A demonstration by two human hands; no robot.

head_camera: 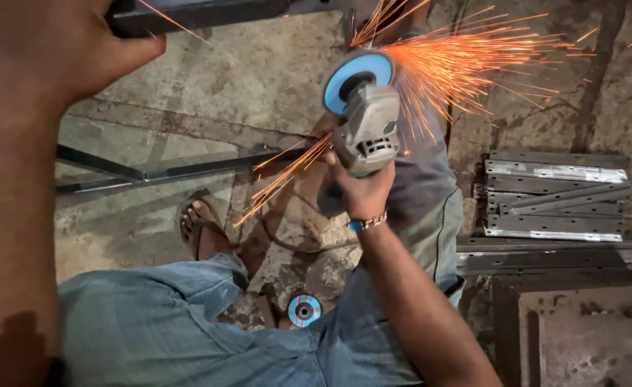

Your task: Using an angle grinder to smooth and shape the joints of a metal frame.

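Observation:
My right hand (359,188) grips the grey body of an angle grinder (364,122), whose blue-labelled disc (357,79) points up and away. Orange sparks (466,61) spray from the disc to the right and down to the left. My left hand (79,43) is at the top left, closed around a dark metal bar (201,13) that runs along the top edge. The spot where the disc meets the metal is hidden behind the grinder.
A dark steel frame bar (158,170) lies on the concrete floor at left. My foot in a sandal (200,228) rests below it. A spare blue disc (304,310) lies between my knees. Stacked metal strips (556,197) and a steel plate (588,330) sit at right.

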